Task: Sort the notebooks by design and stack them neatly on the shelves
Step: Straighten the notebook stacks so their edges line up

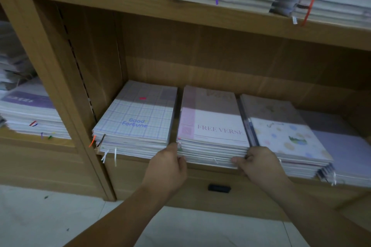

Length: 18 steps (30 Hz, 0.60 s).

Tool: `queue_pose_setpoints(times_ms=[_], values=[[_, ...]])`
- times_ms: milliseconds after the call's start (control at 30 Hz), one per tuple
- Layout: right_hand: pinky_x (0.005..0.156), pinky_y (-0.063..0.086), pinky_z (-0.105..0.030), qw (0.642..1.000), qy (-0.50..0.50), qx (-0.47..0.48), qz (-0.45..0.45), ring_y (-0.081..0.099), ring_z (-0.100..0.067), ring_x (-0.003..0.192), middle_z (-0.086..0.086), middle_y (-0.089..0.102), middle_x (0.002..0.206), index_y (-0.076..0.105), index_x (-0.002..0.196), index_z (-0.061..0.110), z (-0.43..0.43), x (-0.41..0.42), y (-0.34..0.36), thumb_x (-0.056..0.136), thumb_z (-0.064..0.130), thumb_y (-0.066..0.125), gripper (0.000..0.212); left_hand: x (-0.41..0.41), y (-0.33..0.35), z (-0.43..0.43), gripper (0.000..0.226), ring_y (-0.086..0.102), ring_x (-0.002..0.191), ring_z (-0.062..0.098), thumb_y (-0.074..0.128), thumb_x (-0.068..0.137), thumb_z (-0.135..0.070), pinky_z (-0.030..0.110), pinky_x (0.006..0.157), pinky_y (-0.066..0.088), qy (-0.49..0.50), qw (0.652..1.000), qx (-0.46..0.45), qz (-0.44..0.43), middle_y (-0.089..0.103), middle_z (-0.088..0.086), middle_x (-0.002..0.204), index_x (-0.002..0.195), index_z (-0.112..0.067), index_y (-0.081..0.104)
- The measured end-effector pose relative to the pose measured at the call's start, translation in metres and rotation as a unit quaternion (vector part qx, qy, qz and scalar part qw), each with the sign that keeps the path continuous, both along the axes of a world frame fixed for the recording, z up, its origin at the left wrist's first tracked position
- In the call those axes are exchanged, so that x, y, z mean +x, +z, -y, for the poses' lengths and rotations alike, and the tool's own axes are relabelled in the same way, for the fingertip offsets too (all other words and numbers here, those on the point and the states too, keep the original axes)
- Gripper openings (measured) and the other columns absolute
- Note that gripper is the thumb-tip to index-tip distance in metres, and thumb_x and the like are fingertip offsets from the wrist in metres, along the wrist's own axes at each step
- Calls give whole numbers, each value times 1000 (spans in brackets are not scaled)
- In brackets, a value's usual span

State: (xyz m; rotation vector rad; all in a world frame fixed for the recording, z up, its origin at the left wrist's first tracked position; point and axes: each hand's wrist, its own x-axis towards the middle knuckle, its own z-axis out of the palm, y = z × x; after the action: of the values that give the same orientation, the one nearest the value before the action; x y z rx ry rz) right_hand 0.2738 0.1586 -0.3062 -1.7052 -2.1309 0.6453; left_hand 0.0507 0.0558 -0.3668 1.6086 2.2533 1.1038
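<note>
Several notebook stacks lie side by side on the low wooden shelf [196,163]. The middle stack is topped by a pink and white "FREE VERSE" notebook [216,124]. My left hand [168,166] grips that stack's front left corner, fingers curled round its edge. My right hand [259,164] grips its front right corner the same way. To its left sits a checked "Good Fortune" stack [138,118]. On the right is a stack with a pastel dotted cover [287,132], then a plain lilac stack [345,150].
The shelf above [180,12] carries thick stacks with ribbon bookmarks. A neighbouring bay on the left holds a purple-covered stack [30,110]. Below the low shelf is a drawer front with a black handle [219,188]. Pale floor tiles [50,216] lie underneath.
</note>
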Motion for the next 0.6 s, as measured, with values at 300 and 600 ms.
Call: queue_pose_setpoints(times_ms=[300,600], values=[[47,36,-20,993,14,29,110,59,-8,59,3,62,66,58,72,19,-4,-4,25,86,42,78,33,-7,13,1,13,60,75,22,53,96,-31,30,62,35,3,1000,-21,-5,58,-3,72,98,-18,55],[47,34,-21,990,33,18,137,58,-12,66,-2,61,76,59,80,14,-12,-3,17,92,46,69,35,-5,20,-4,27,65,78,22,50,98,-42,30,62,42,15,998,-2,-67,66,-3,80,113,-20,52]])
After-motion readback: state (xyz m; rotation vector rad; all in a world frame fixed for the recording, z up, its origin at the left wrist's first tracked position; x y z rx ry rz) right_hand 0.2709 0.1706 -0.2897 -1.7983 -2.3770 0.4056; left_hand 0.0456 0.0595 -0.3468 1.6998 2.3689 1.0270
